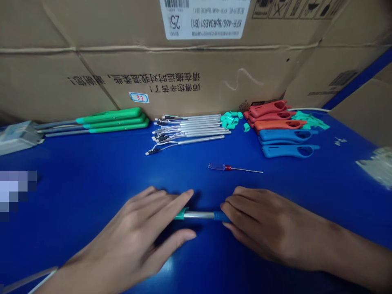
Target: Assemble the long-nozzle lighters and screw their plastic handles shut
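A metal tube lies level between my hands, low over the blue tabletop. Its left end has a green sleeve-like piece, mostly covered by my left hand. The index finger of that hand is stretched out and the thumb stands apart, while the other fingers close over the green end. My right hand wraps round a blue piece at the tube's right end. How far the blue piece runs inside the fist is hidden. Just beyond my hands lies a small screwdriver with a clear handle and red collar.
Along the cardboard box lie green-handled long lighters, metal tubes with wires, small green caps, red handle shells and blue ones. A clear plastic bag lies right; a grey-white object lies left.
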